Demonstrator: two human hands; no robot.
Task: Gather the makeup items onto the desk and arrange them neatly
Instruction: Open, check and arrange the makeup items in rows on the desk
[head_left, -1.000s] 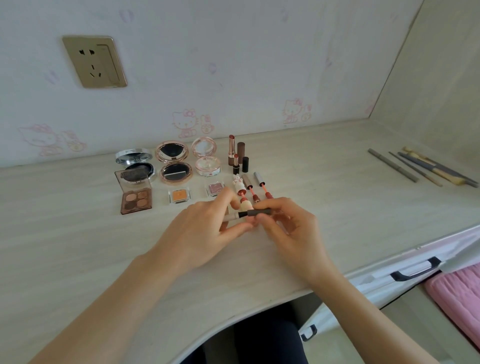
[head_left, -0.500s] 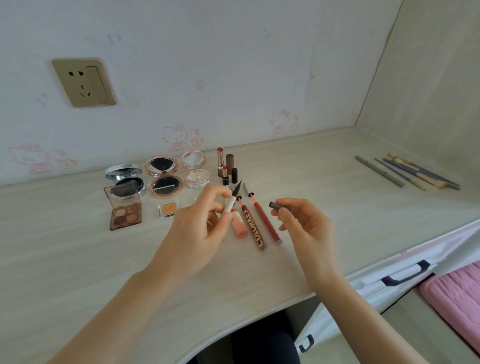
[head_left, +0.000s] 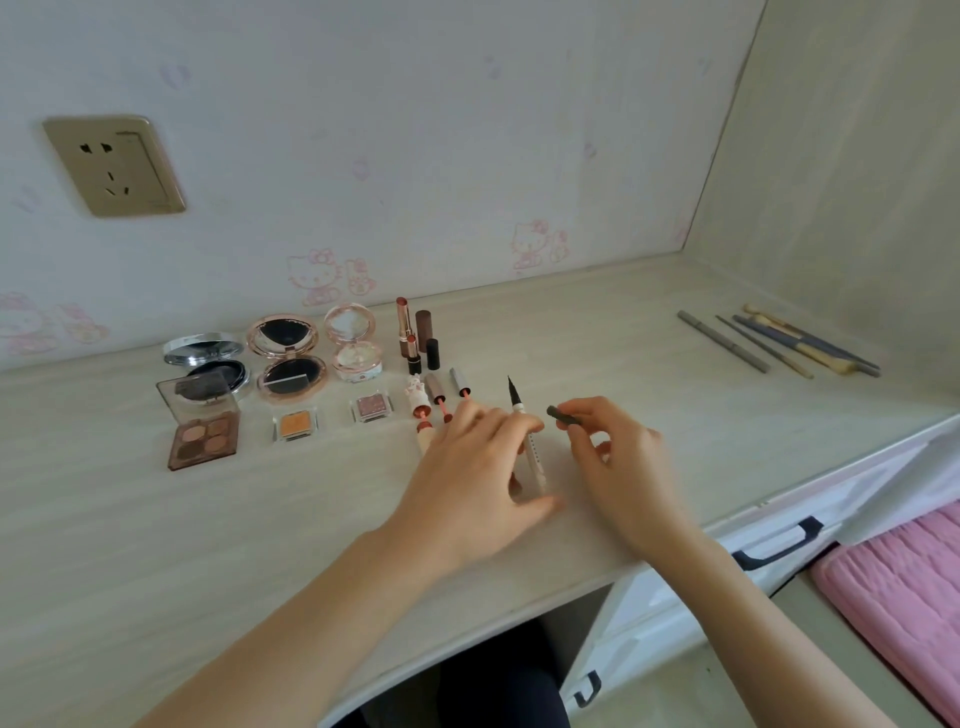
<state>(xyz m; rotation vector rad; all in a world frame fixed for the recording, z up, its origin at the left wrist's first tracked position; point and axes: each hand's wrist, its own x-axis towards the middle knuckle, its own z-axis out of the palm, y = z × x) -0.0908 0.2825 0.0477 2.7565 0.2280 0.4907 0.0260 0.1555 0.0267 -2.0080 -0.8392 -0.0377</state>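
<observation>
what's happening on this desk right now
A person is laying out makeup on the desk. The left hand holds an uncapped eyeliner pen, tip pointing toward the wall, beside a row of lip products. The right hand pinches its dark cap. Open compacts and eyeshadow pans sit to the left; brushes lie far right.

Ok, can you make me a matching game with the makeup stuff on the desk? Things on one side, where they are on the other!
Things:
1. eyeliner pen
2. pen cap
3. brushes
4. eyeshadow palette

Places:
A. far right of the desk, near the side wall
B. pinched in the right hand
C. leftmost in the front row, lid open
D. under the left hand's fingers, tip pointing to the wall

Pairs: 1-D, 2-B, 3-A, 4-C
</observation>
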